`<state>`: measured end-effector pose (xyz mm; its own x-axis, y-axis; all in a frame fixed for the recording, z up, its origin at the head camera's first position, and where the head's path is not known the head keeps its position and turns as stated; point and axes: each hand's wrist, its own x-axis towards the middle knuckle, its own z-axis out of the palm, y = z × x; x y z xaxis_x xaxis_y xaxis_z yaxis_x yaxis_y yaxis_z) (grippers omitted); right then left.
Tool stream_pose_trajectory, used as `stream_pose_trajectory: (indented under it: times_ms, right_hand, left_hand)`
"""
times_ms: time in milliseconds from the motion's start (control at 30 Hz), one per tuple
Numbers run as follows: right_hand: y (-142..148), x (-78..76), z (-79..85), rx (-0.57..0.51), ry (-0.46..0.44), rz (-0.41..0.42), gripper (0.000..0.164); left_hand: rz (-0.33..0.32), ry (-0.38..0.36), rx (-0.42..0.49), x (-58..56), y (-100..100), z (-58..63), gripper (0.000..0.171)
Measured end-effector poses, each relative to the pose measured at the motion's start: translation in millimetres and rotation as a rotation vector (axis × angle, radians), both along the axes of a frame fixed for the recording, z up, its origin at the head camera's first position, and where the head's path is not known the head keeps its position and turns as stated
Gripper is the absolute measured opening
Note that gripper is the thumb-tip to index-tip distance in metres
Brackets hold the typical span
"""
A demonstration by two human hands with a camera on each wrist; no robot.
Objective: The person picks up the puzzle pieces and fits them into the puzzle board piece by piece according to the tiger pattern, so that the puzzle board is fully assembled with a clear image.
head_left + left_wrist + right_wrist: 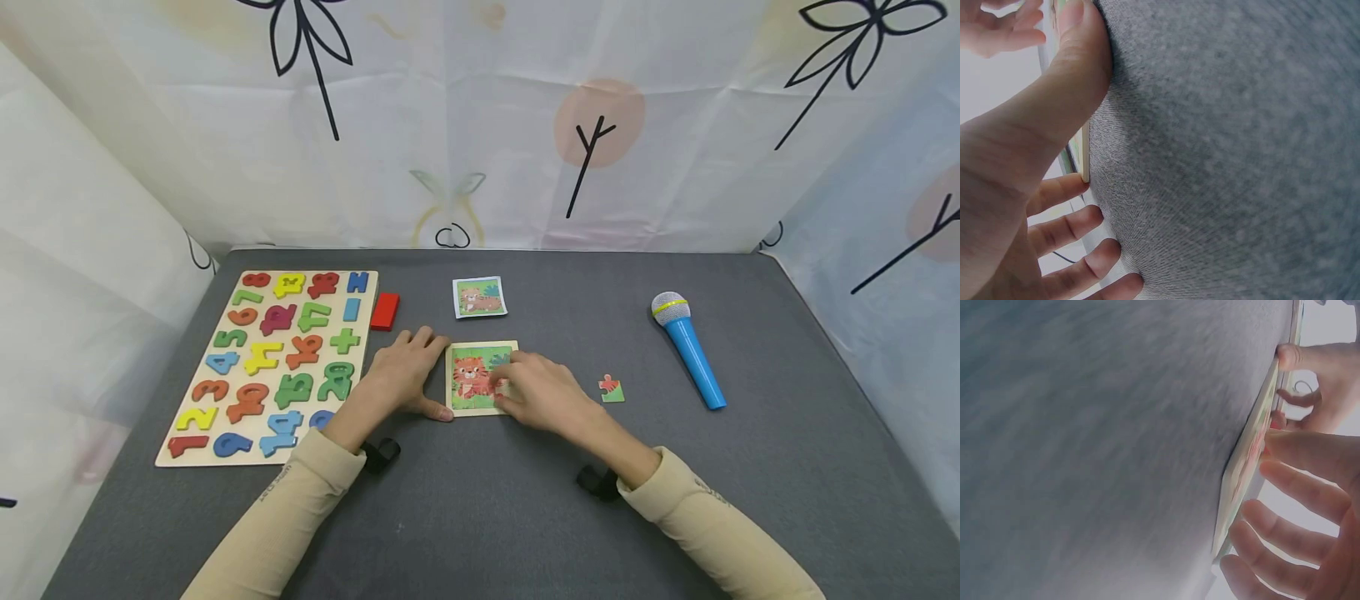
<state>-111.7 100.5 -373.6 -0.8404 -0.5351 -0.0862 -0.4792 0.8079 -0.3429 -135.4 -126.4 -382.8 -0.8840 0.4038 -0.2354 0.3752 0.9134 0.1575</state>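
Note:
A small wooden jigsaw puzzle board [472, 412] with a tiger picture lies flat on the table. My left hand [405, 371] holds its left side, thumb [1082, 37] at the near corner and index finger [1060, 192] at the far one; the other fingers are spread beyond it. Over the board's right part, my right hand [546, 390] has thumb and index fingertips together, pinching a reddish puzzle piece [1263, 449] at the picture surface, mostly hidden by the fingers. A loose red and green puzzle piece [611, 389] lies right of that hand.
A number board [197, 408] with colourful raised numerals stands left, a red block [385, 311] by its edge. Behind the puzzle lies a tiger picture card [480, 297]. A blue toy microphone [693, 350] is at right. Printed curtains surround the grey table [480, 525].

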Motion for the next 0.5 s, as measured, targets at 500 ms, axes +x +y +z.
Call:
stream_pose_trajectory:
  times_ms: [500]
  right_hand:
    - [66, 4.6, 7.5, 0.04, 0.02, -0.085, 0.03]
  left_hand:
    - [0.004, -0.015, -0.002, -0.1, 1, 0.8, 0.11]
